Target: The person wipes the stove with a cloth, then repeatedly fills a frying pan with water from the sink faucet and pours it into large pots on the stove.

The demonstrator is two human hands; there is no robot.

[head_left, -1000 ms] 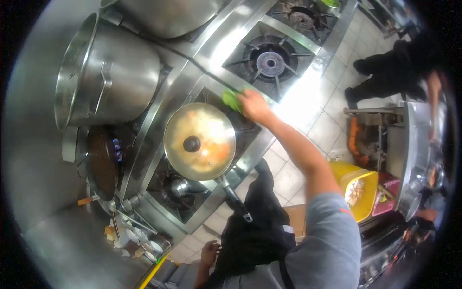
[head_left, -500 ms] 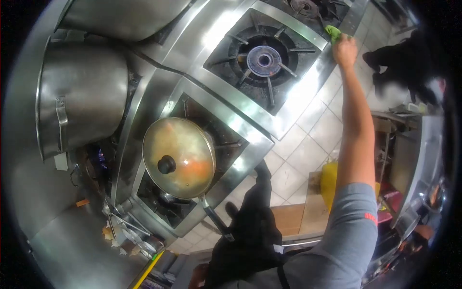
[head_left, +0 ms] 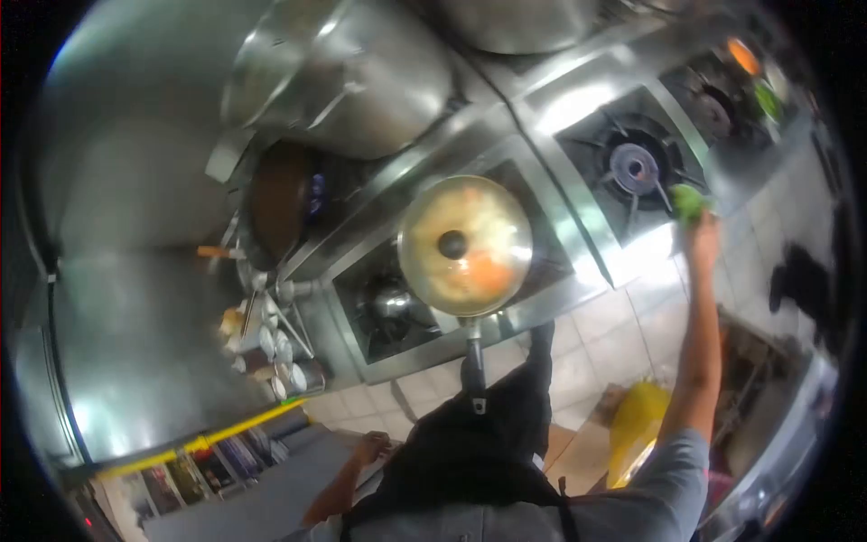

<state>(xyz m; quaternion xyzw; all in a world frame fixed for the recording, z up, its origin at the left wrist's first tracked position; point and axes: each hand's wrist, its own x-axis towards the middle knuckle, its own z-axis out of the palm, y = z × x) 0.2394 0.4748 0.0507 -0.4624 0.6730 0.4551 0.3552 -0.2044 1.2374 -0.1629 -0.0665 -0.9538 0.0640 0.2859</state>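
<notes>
Our right hand (head_left: 703,239) had brought the green cloth (head_left: 687,202) closer to the burner (head_left: 635,169), grasping it; our left hand (head_left: 371,447) lay farther away, its grip unclear.

The person wears a grey short-sleeved top (head_left: 668,474), with a small red mark (head_left: 705,471) near the edge of the right sleeve. Over it lies black clothing that covers the lap (head_left: 461,443), with narrow dark straps (head_left: 567,515) over the grey. A small white patch (head_left: 539,462) shows at the side. The trouser leg (head_left: 540,357) is black. The left hand (head_left: 372,447) and right hand (head_left: 703,237) are bare.
</notes>
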